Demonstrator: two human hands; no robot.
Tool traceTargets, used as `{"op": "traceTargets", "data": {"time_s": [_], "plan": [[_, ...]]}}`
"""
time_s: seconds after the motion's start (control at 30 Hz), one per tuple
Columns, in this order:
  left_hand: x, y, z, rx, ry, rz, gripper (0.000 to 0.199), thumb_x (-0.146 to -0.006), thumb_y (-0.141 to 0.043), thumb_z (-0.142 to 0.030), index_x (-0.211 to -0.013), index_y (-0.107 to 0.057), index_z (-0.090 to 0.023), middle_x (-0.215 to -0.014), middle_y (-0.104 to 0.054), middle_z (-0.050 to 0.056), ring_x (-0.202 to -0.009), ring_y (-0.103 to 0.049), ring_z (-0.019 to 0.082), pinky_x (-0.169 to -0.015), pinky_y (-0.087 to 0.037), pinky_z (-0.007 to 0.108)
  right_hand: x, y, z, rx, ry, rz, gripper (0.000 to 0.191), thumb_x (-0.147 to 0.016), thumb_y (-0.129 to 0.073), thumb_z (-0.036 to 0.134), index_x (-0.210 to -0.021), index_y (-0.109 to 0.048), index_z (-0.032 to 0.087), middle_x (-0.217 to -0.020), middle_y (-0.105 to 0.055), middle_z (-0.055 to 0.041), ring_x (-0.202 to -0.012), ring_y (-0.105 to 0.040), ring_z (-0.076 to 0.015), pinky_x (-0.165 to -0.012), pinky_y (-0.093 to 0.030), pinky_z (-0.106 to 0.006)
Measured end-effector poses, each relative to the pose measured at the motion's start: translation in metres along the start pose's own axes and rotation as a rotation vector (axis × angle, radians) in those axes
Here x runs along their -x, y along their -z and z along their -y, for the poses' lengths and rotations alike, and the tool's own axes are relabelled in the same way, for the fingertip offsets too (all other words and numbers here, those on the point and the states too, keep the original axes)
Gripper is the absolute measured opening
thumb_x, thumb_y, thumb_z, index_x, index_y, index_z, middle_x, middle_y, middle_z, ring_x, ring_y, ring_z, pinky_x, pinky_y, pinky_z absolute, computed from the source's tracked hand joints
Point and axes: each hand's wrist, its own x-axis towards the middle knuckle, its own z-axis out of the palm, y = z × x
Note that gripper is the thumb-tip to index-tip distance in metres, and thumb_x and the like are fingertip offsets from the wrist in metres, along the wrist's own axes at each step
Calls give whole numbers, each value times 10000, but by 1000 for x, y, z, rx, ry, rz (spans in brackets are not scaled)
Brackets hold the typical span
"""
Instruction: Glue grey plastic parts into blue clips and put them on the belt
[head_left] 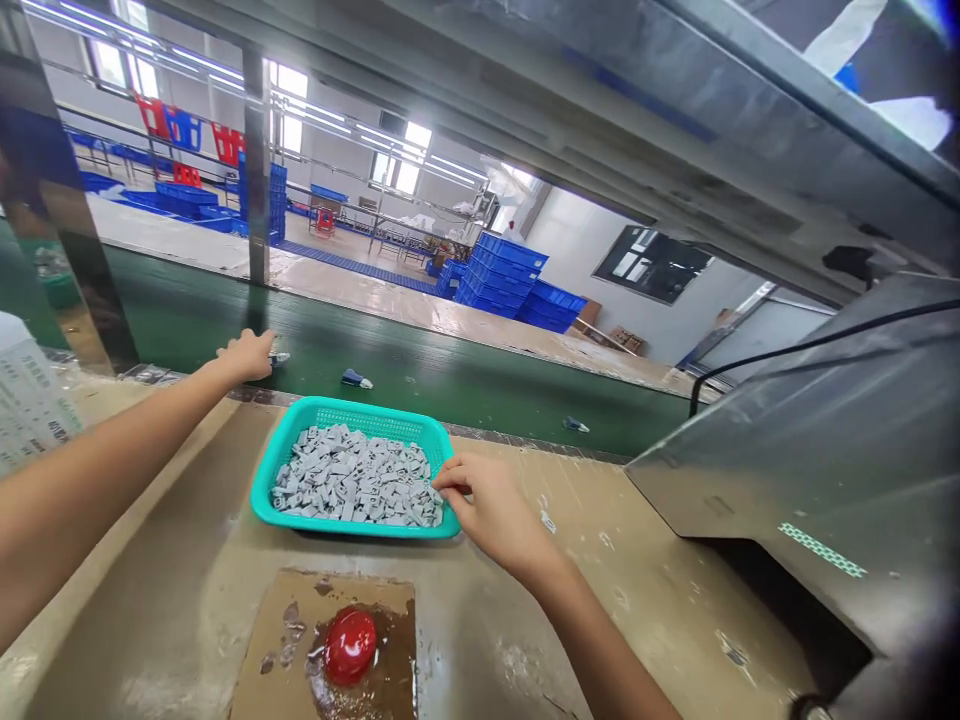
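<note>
My left hand [247, 356] reaches over the green conveyor belt [420, 385], its fingers curled at a small dark and white piece [280, 358]. My right hand [474, 490] is at the right rim of a teal basket [268, 455], thumb and fingertips pinched together; anything between them is too small to make out. Many small grey plastic parts [352, 478] fill the basket. Two more blue and white pieces lie on the belt, one [357, 379] behind the basket and another [576, 425] farther right.
Nearer me, a round red object [350, 646] sits on a wet brown board [274, 625]. A metal housing [810, 460] with a black cable stands at the right. A metal post [257, 170] rises beyond the belt, and a printed paper [34, 400] is at the left.
</note>
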Motion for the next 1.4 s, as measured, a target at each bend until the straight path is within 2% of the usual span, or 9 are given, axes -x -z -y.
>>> {"op": "traceTargets", "data": {"time_s": [0.1,0.17,0.33,0.5,0.73,0.9,0.97,1.13,1.4], "plan": [[-6,-8,-20,-37,-54,-13,713,-663,-510,-178,-1328,-262,-123,-1312,-306,221,-1194,-274,397,-890,-297,549,17,7,-5,-48,-31,-17,231,-716,-511,-13,-745,-667,156,-804,-647,-35,-740,-598,-155,-639,-476,-232],[-12,-14,-42,-27,-180,28,702,-659,-501,-136,-1323,-284,-197,-1370,-266,129,-1241,-241,311,-966,-274,450,24,10,-8,-74,-52,-29,203,-713,-522,-4,-756,-653,146,-802,-644,-40,-730,-602,-151,-634,-486,-228],[-22,-28,-81,40,-362,224,450,-588,-525,-68,-1000,-628,-217,-1100,-585,67,-1037,-509,212,-881,-370,257,30,12,-9,-117,-87,-39,173,-694,-531,2,-711,-623,147,-746,-639,-29,-638,-595,-129,-579,-481,-207],[-19,-21,-72,173,-305,199,224,-522,-611,-117,-731,-674,-166,-826,-665,95,-943,-558,284,-855,-389,333,32,11,-9,-155,-119,-41,122,-709,-537,63,-691,-622,150,-649,-623,-13,-560,-571,-119,-496,-454,-190],[44,5,-75,660,-269,88,364,-719,-533,-333,-1039,-527,-160,-1053,-602,79,-916,-590,190,-788,-472,272,31,7,-15,-210,-134,-63,124,-722,-501,105,-706,-620,137,-627,-604,-27,-538,-553,-123,-482,-452,-201],[109,23,-94,1551,-82,390,260,-634,-674,-204,-871,-572,-172,-954,-634,48,-847,-617,169,-679,-521,201,43,11,-12,-236,-111,-87,93,-734,-515,154,-735,-607,154,-684,-578,-26,-589,-525,-125,-543,-446,-220],[126,28,-99,1713,52,517,161,-676,-641,-193,-829,-608,-157,-871,-646,50,-790,-630,160,-585,-521,151,56,5,-6,-262,-81,-93,91,-737,-523,157,-755,-612,161,-689,-566,-19,-598,-510,-122,-552,-430,-217],[146,32,-106,1782,28,819,169,-729,-580,-109,-888,-632,-132,-931,-642,67,-864,-616,175,-754,-524,206,90,-27,15,-352,-60,32,134,-710,-524,84,-756,-624,160,-687,-577,-14,-596,-526,-113,-536,-410,-191],[154,28,-105,1656,-25,866,342,-698,-623,-106,-1033,-597,-169,-973,-632,59,-880,-600,141,-892,-440,272,95,-46,19,-354,18,4,140,-746,-519,87,-786,-629,163,-755,-613,-37,-712,-563,-153,-631,-444,-240]]}}
